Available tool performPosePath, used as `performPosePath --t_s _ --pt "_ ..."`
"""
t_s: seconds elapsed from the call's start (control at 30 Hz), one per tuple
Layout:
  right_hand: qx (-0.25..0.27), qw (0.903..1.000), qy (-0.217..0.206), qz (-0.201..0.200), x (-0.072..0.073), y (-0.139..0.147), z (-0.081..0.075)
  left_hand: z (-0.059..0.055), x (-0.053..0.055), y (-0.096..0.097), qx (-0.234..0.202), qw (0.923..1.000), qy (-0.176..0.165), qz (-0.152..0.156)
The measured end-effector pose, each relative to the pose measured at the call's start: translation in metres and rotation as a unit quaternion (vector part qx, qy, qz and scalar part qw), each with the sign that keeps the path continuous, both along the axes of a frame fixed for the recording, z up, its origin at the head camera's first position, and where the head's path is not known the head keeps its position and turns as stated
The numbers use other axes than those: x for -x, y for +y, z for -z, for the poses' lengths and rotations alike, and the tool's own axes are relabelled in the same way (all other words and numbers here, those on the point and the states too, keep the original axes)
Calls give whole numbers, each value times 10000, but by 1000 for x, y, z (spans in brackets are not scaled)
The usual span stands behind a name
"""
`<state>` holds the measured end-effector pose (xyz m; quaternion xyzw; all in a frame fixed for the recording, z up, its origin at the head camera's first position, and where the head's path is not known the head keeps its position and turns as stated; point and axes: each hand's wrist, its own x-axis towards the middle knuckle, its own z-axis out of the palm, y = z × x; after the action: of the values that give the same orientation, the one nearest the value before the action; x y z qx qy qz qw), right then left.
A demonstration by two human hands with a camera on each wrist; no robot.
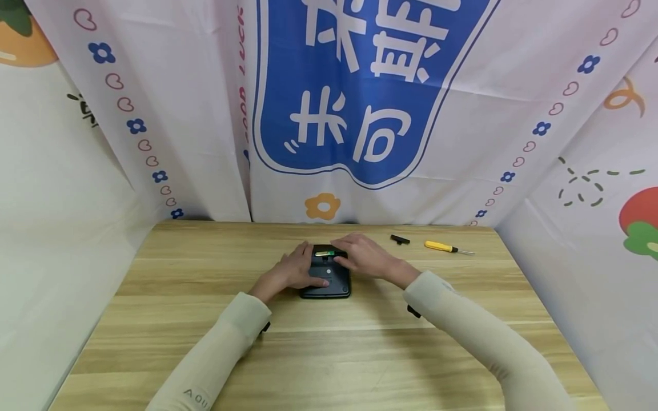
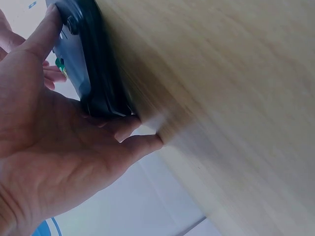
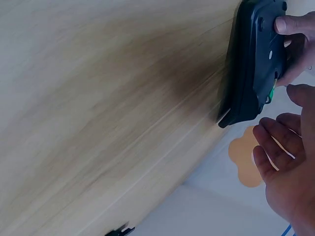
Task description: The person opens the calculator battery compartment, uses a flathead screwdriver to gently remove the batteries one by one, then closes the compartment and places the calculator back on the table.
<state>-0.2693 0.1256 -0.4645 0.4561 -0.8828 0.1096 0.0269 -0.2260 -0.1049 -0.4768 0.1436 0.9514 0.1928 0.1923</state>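
A black calculator point(image 1: 336, 283) lies back side up on the table, with rubber feet and an open battery slot at its far end. A green-and-gold battery point(image 1: 325, 253) sits at that slot; whether it is fully seated I cannot tell. My left hand point(image 1: 296, 268) grips the calculator's left side, thumb pressed on its back and fingers round the edge. Beside the battery's right end is my right hand point(image 1: 367, 255), its thumb and fingers apart and loosely bent. In the right wrist view, the right fingers point(image 3: 278, 140) hold nothing that shows.
Towards the back right lie a small black battery cover point(image 1: 400, 240) and a yellow-handled screwdriver point(image 1: 440, 246), its shaft pointing right. Printed cloth point(image 1: 216, 142) hangs behind the wooden table point(image 1: 329, 354) and at both sides.
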Motion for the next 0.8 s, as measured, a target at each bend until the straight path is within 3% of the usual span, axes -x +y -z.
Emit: performPosePath --t_s 0.47,0.8 --pt "-60 9999 -126 48 -3 -19 5 -3 -1 -1 68 10000 -40 33" --pt "-153 9989 -236 388 -3 -31 10 -3 -2 -1 54 10000 -29 44"
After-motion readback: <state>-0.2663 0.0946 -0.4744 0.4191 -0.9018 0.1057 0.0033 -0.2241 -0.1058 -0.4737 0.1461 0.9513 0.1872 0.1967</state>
